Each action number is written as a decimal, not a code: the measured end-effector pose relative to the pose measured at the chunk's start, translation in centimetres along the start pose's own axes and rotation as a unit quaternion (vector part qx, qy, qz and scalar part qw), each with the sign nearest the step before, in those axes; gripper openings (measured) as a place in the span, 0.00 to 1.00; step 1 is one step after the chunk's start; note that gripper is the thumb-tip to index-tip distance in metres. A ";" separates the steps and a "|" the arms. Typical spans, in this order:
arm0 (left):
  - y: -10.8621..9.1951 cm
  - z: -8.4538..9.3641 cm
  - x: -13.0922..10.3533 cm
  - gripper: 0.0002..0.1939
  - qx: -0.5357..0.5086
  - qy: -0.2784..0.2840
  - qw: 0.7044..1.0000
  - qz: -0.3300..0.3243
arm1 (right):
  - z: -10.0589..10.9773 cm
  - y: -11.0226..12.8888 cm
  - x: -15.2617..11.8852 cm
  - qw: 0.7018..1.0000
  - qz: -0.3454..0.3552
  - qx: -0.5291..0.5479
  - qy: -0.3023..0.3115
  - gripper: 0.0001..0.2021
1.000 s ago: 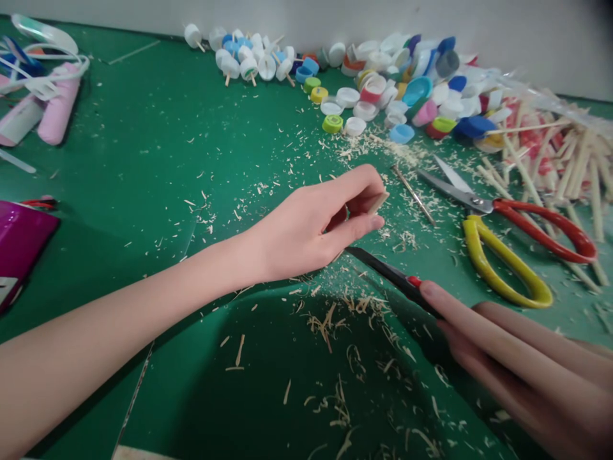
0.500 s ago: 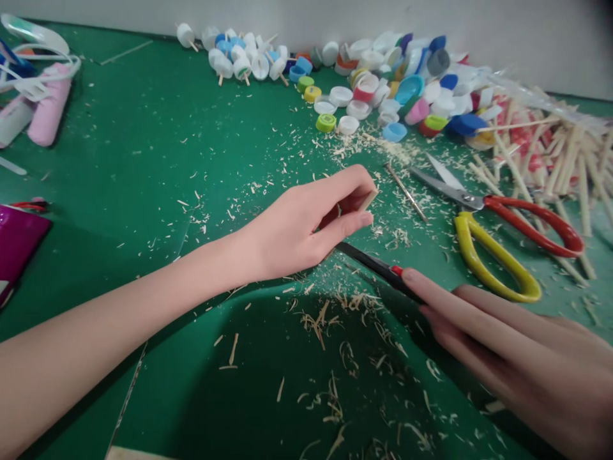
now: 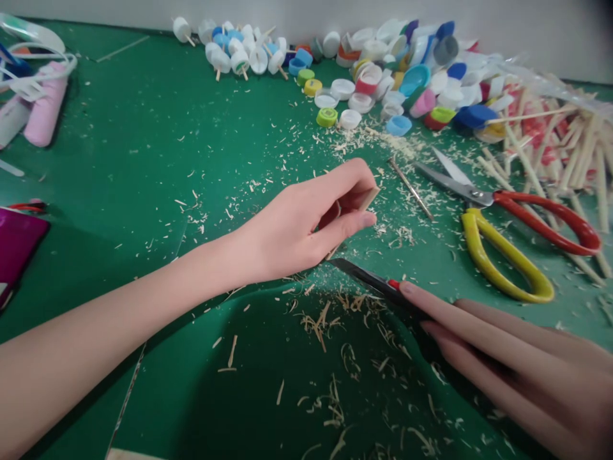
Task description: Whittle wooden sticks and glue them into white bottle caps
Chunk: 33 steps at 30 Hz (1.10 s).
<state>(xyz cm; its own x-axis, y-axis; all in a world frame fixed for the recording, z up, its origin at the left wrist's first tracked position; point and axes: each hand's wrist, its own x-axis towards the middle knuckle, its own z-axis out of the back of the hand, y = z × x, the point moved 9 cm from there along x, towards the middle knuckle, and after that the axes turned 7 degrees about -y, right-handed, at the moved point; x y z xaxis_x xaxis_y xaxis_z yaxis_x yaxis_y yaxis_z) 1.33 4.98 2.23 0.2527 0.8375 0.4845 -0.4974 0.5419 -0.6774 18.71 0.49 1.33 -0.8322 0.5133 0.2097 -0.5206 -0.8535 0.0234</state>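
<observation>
My left hand (image 3: 320,220) is closed around a thin wooden stick (image 3: 370,199). One end of the stick shows between thumb and fingers, and its lower end peeks out under the hand; the middle is hidden. A utility knife (image 3: 368,279) with a dark blade and a red slider is gripped in my right hand (image 3: 507,358), the index finger laid along its top. The blade tip lies just below the left hand, close to the stick's lower end; I cannot tell whether they touch. Pale wood shavings (image 3: 318,326) are scattered beneath and around both hands.
Scissors (image 3: 474,195) with red and yellow handles lie open at right, beside a thin metal rod (image 3: 410,188). Loose bottle caps (image 3: 368,76) and caps on sticks (image 3: 239,61) line the back. Wooden sticks (image 3: 582,150) spill from a bag. A glue gun (image 3: 48,105) and purple packet (image 3: 19,249) sit left.
The knife blade has shifted slightly down and left, baring the lower end of the stick. My left hand keeps its hold in nearly the same place.
</observation>
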 end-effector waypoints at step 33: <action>-0.2 0.1 0.0 0.06 0.018 -0.001 1.000 -0.002 | 0.1 -0.7 -0.7 0.999 -0.029 -0.020 -0.029 0.30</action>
<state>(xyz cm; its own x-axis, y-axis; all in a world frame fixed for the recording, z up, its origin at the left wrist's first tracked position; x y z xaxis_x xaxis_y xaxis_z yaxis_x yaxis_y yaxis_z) 1.31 4.87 2.38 0.2528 0.8357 0.4876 -0.5266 0.5416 -0.6552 19.63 0.71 1.31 -0.7889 0.5539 0.2661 -0.5751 -0.8181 -0.0020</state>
